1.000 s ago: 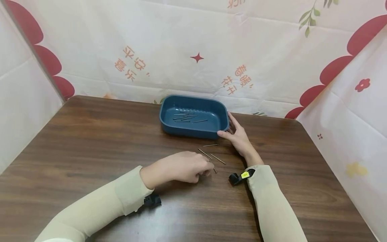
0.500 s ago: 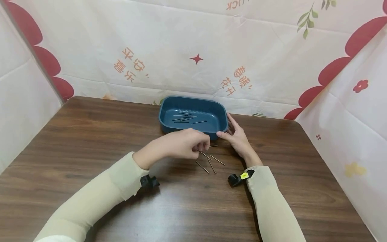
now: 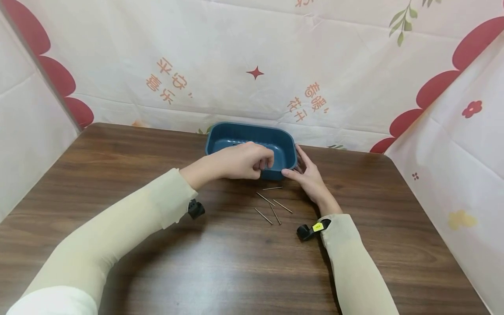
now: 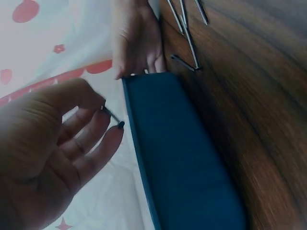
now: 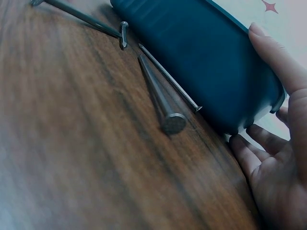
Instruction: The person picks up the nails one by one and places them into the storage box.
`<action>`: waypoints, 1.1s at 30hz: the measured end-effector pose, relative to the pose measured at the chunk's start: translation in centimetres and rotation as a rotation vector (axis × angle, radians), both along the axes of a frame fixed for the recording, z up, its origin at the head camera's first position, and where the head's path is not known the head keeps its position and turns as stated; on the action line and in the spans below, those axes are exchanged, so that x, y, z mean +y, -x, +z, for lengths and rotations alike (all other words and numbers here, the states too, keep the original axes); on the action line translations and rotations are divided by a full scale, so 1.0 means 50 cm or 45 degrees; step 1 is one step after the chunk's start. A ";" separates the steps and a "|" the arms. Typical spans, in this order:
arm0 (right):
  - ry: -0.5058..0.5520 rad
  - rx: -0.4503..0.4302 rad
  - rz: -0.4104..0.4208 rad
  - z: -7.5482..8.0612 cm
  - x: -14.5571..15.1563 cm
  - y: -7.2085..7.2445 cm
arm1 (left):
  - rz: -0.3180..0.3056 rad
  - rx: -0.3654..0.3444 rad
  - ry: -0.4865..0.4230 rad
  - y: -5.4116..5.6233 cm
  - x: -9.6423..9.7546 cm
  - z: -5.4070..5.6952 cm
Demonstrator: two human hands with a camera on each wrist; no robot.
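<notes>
A white cloth printed with red scallops, orange characters and a red star hangs across the top of the head view and down both sides. Below it a brown wood-grain table fills the middle and lower part of the frame. A blue tray sits at upper centre, near the table's far edge.

Of the two hands, the left hand is over the tray's front side at the centre of the frame, covering most of the tray's inside. In the left wrist view its fingers are bent and the fingertips pinch a short stretch of a nail, with the nail's head showing at the lower end. The right hand, right of centre, grips the tray's right end, the thumb at the near corner and the fingers curved round the outside.

Five loose nails lie on the table just in front of the tray, below centre. The uppermost lies nearly level; the other four slant down to the right. Two of these meet or nearly meet; which, I cannot tell.

A pale left sleeve runs in from lower left, a right sleeve from lower right. Black devices show at both wrists, the right one with a yellow label.
</notes>
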State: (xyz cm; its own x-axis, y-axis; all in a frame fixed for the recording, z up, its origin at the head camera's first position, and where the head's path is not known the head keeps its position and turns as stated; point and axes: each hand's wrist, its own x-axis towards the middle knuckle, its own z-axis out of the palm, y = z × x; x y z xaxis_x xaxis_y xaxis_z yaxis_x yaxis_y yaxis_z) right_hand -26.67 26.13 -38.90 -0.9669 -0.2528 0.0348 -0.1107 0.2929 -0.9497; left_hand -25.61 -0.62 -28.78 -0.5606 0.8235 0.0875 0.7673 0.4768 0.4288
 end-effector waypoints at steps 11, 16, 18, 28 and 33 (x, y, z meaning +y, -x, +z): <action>-0.010 0.006 -0.011 0.000 0.007 0.002 | 0.236 -0.181 -0.068 0.068 0.038 0.003; -0.003 0.000 -0.010 0.001 0.003 0.001 | 0.291 -0.199 -0.039 0.101 0.054 -0.003; 0.005 -0.003 -0.009 0.000 0.001 0.002 | 0.312 -0.190 -0.020 0.113 0.059 -0.006; 0.001 -0.004 -0.031 -0.001 -0.001 0.005 | 0.417 -0.213 0.046 0.164 0.081 -0.025; 0.017 -0.004 -0.027 0.004 -0.001 0.004 | 0.433 -0.207 0.087 0.184 0.100 -0.043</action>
